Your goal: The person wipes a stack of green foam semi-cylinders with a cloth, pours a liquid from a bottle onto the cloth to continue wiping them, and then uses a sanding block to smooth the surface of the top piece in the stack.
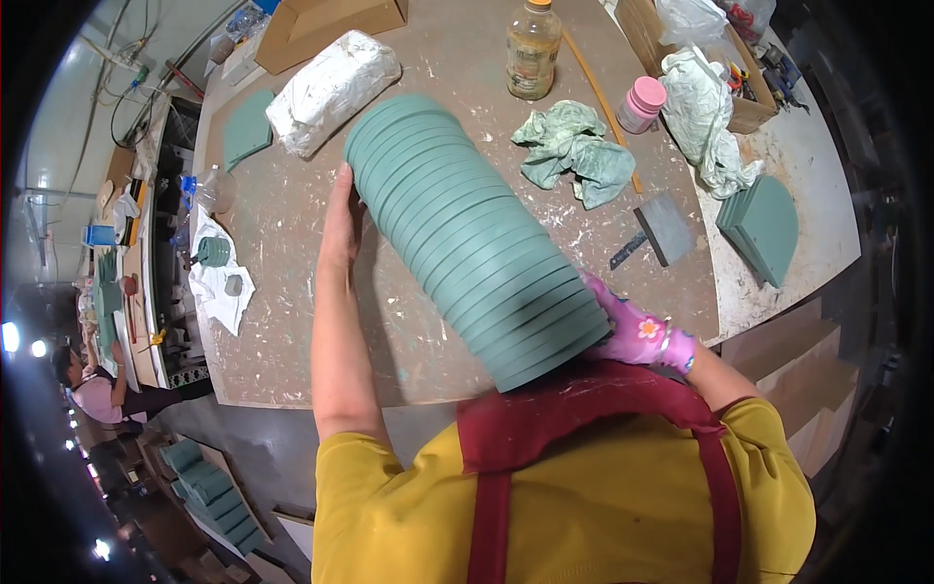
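Steadying a long stack of green pieces (477, 234) between them, both hands hold it at opposite ends, above the counter (282, 341). The bare left hand (342, 209) curves against the side of the far end, thumb side up; its fingers are mostly hidden, so how widely they spread cannot be told. The right hand (632, 326), in a pink flowered glove, is cupped against the near end, close to the red apron (584, 414); its fingertips pass out of sight behind the stack. Whether the stack's underside touches the counter cannot be told.

Just beyond the left hand lies a white wrapped block (336, 92), with a flat green sheet (248, 129) to its left. Well to the left of that hand is a white cloth (224, 292) bearing a small green roll (212, 251).

Near the right hand, ahead and to its right, lies a scraper (666, 229). Farther ahead are a crumpled, green-stained rag (576, 156), a pink jar (642, 105) and a bottle (533, 54). Off to its right sits a pile of fan-shaped green sheets (761, 232).
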A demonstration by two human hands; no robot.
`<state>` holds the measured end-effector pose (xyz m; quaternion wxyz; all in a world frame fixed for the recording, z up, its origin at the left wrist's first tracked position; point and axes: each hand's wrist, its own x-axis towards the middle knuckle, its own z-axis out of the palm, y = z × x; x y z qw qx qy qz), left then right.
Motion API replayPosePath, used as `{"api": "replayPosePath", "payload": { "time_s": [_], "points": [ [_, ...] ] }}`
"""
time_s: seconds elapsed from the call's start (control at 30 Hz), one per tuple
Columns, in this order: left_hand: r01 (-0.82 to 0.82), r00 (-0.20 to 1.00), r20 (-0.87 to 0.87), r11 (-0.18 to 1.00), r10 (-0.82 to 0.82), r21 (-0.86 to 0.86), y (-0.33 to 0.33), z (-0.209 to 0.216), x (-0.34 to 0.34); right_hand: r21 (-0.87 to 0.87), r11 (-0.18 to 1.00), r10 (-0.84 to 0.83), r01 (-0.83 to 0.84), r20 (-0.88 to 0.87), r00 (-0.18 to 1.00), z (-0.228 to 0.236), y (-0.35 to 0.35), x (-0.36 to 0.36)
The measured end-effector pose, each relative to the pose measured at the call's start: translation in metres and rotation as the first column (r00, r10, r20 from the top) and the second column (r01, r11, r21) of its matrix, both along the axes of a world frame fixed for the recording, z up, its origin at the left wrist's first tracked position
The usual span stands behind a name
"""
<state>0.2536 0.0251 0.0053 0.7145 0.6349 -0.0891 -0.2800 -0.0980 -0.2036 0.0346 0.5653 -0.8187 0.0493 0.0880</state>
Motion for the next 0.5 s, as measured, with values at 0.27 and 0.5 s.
{"api": "replayPosePath", "payload": {
  "time_s": [0.27, 0.5],
  "points": [
    [0.015, 0.965, 0.248, 0.964, -0.083, 0.265, 0.001, 0.049, -0.012, -0.419, 0.889, -0.104, 0.182, 0.201, 0.974, 0.062, -0.079, 0.076],
    [-0.123, 0.812, 0.572, 0.925, -0.115, 0.360, -0.037, 0.070, -0.037, -0.814, 0.529, -0.142, 0.238, 0.192, 0.971, -0.054, -0.083, 0.163]
  ]
}}
